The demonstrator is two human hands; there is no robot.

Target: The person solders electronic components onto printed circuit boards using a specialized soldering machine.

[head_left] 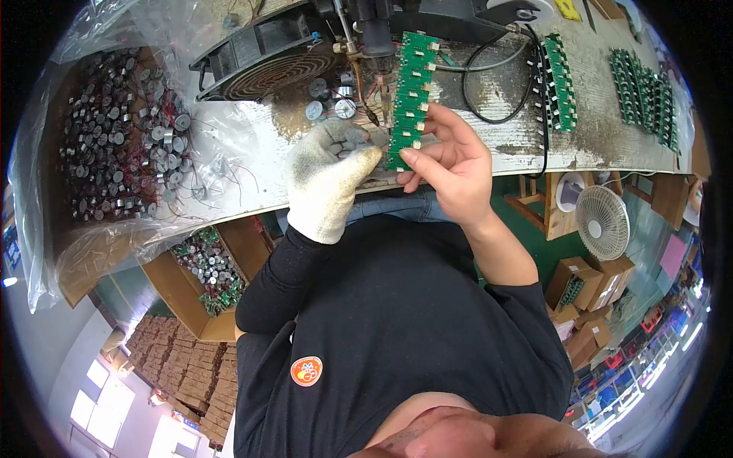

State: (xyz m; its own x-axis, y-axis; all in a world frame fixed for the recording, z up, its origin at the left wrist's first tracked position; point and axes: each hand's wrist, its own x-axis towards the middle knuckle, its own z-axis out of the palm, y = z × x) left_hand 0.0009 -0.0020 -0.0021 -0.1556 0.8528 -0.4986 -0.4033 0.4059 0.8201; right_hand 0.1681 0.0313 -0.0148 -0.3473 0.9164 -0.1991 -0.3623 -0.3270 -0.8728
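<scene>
Between both hands, a green circuit board strip [408, 99] stands upright. The bare right hand [450, 164] pinches its lower edge. The gloved left hand [332, 179] grips a small round component beside it.

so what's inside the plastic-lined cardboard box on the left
The box holds a heap of small round metal cylinders with thin red wires. Only the top layer shows; whatever lies below it or under the liner is covered.
</scene>
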